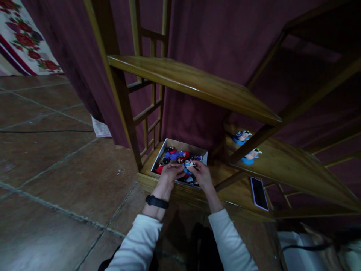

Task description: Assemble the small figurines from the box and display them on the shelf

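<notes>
A shallow white cardboard box point(166, 142) full of small painted figurines in red, blue and black point(174, 153) sits on the low wooden shelf. Over its front part, my left hand point(170, 174) and my right hand point(202, 174) come together on one small light-blue and white figurine point(188, 165). Fingers of both hands are closed round it, left and right. A black band circles my left wrist. The figurine's finer details are too small to make out.
Two blue and white figurines point(249, 156) stand on a raised shelf to the right. A phone point(259, 193) lies on the low shelf. A wooden board point(191, 81) juts out above the box, with an upright post point(118, 101) at left.
</notes>
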`<state>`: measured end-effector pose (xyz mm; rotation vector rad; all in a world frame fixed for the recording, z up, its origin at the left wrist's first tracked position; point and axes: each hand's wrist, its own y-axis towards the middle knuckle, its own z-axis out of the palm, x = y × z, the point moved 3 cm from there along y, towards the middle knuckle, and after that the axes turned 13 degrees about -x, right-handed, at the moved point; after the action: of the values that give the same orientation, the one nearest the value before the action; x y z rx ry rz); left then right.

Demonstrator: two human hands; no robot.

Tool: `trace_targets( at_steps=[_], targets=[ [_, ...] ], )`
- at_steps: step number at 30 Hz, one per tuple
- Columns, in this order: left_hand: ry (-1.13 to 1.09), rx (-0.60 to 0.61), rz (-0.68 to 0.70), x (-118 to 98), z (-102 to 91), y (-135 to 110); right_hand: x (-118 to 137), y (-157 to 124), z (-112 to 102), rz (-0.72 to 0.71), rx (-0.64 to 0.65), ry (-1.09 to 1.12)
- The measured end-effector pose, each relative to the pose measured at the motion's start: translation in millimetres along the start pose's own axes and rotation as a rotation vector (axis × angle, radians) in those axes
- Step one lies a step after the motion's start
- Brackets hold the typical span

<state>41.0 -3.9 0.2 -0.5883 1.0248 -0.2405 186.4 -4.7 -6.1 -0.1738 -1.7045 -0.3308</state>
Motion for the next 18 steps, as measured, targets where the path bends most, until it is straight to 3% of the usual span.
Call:
trace_targets(
  at_steps=[12, 18],
  targets=[
    [-0.024, -0.003, 0.015, 8, -4.0, -4, 3, -8, -4, -0.122, 0.035, -0.101],
    [0.040, 0.009, 0.172, -1, 3.7, -13, 18, -11, -5, -0.128, 0.068, -0.011]
  ],
)
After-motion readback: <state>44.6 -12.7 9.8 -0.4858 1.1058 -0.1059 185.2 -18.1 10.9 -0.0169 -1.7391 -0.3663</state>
